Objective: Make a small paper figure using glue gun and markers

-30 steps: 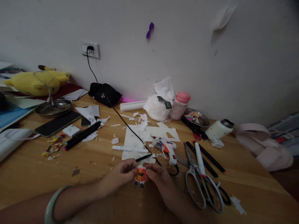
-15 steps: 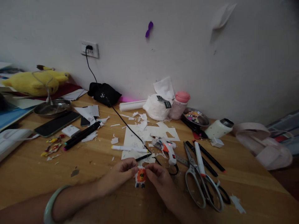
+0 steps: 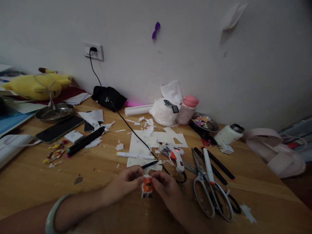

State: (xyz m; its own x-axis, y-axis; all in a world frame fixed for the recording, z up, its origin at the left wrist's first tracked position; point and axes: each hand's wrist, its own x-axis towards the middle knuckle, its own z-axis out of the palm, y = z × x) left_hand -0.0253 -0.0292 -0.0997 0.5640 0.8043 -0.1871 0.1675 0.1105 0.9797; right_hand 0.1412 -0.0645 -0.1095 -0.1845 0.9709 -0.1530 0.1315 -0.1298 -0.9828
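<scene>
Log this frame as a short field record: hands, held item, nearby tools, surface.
left hand: pinches the small orange figure cutout from its left
right hand: pinches the same cutout from its right
wrist: pale green bangle on the left arm
nearby tools: scissors, glue gun with red light lit, white marker
surface: wooden table strewn with paper scraps

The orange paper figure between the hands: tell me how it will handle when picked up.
The orange paper figure is probably very light and floppy: it looks like a thin cutout pinched by the left hand and right hand. It likely creases or tears easily, like the scraps nearby.
</scene>
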